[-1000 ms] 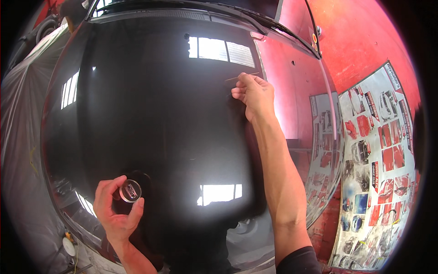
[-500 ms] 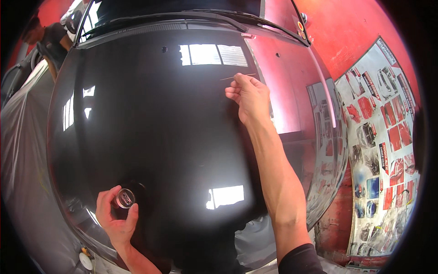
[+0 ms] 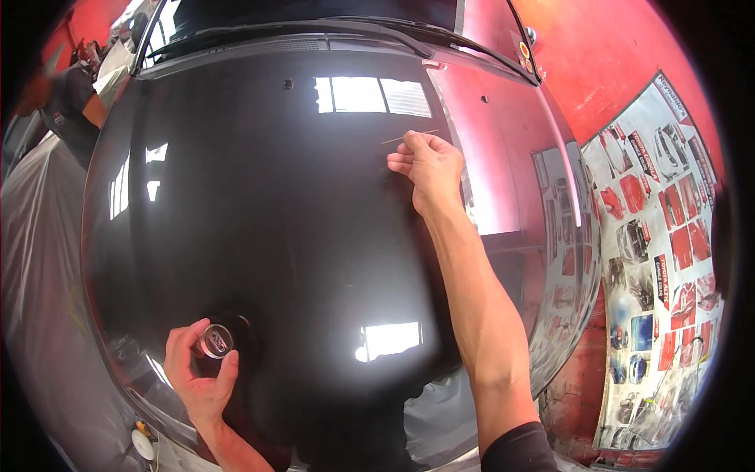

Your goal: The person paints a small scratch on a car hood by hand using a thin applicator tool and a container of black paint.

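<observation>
Spread before me is a glossy black car hood (image 3: 275,212). At the lower left, my left hand (image 3: 197,385) grips a small round container (image 3: 217,341) with a shiny rim between thumb and fingers, just above the hood. My right hand (image 3: 436,169) reaches far forward over the upper right of the hood, its fingertips pinched on a thin light-brown stick (image 3: 392,141). The stick lies nearly level and sticks out on both sides of the fingers. Whether its tip touches the paint, I cannot tell.
Windshield wipers (image 3: 377,30) run along the hood's far edge. At the right, a poster (image 3: 668,267) with car pictures hangs by a red wall (image 3: 621,55). Grey plastic sheeting (image 3: 39,259) covers something at the left, where another person (image 3: 75,110) stands.
My view has shifted slightly. The person at the far left has moved a little lower and farther left. Both my hands keep their holds and have barely moved.
</observation>
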Tool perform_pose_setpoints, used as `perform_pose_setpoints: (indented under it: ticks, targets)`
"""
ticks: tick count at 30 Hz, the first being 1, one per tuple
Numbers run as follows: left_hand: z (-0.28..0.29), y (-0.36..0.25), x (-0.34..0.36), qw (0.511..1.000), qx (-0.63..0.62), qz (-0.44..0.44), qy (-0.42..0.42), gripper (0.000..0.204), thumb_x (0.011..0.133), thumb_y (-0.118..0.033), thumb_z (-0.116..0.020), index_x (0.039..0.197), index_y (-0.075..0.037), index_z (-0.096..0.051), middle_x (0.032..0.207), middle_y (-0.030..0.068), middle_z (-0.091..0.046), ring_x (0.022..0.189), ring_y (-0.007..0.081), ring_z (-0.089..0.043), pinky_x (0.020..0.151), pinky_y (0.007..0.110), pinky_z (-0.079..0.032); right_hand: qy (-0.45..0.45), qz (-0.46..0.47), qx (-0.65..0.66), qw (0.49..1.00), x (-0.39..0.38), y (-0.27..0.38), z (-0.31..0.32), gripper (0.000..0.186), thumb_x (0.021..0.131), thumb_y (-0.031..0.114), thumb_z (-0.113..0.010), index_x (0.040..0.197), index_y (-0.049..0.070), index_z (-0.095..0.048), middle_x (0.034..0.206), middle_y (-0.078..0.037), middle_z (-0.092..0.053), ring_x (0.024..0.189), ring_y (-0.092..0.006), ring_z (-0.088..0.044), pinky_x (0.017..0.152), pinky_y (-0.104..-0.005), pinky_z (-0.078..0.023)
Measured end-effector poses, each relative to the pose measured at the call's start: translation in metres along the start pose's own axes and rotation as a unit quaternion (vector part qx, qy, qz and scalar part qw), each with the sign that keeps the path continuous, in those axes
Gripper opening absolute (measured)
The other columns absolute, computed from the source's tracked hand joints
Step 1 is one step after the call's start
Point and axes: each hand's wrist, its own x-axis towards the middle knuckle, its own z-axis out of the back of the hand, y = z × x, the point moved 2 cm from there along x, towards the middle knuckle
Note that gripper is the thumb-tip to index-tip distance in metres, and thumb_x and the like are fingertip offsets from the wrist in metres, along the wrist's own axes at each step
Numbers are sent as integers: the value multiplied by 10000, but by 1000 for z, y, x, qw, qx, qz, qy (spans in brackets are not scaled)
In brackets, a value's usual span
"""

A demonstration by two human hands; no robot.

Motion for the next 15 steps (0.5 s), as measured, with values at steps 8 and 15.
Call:
perform_pose_setpoints:
  ticks: [8,15]
  targets:
    - [2,-1,1,1000,17,4,3,502,714,-235,-852,1138,-22,-688,929,61,-599,758,161,-532,655,288,-422,0,8,-26,1000,1,1,-3,151,971,69,-610,892,-58,-630,775,-110,-635,602,-193,-680,574,-299,-597]
    - [2,-1,0,1000,12,12,4,502,709,-221,-851,1139,-18,-687,936,62,-600,761,157,-536,656,280,-426,0,16,-38,999,1,-1,-3,155,971,75,-623,898,-62,-630,776,-110,-635,602,-196,-678,585,-305,-598]
